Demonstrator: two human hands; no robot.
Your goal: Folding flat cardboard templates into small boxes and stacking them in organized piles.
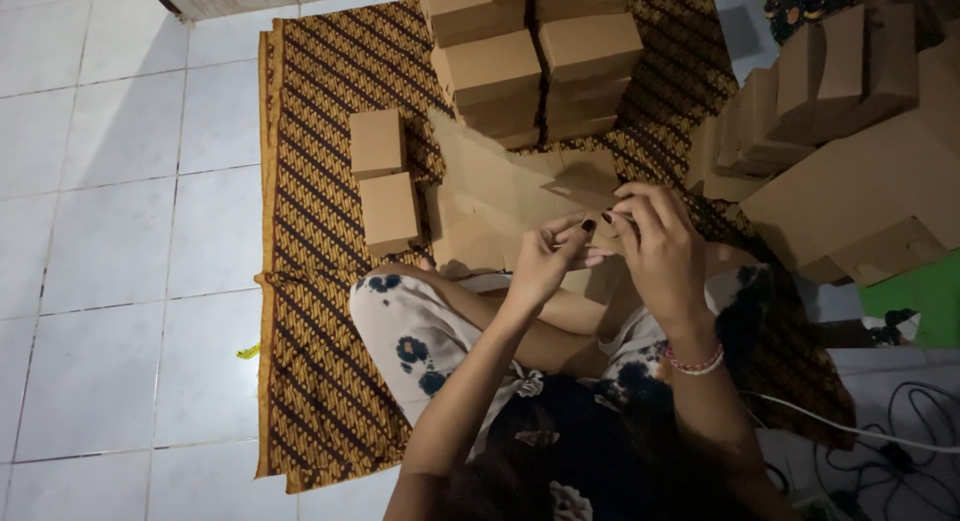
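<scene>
Flat brown cardboard blank [500, 196], partly folded, is held up over the person's lap, just above the knees. Left hand [548, 256] pinches its lower edge w/ thumb and fingertips closed on the card. Right hand [660, 246] is curled over the top right corner, fingers bent down on a flap, so both grips are closed on the same piece. Bead bracelet [697, 363] sits on the right wrist.

Just left of the blank, two small folded boxes [382, 181] lie one behind the other on the patterned brown cloth [310, 281]. Behind the blank, a stack of finished boxes [540, 61] stands several layers high. To the right, a loose heap of bigger cardboard pieces [850, 151] leans together. Cloth lies on a white tiled floor [110, 231]; cables [880, 441] trail at bottom right.
</scene>
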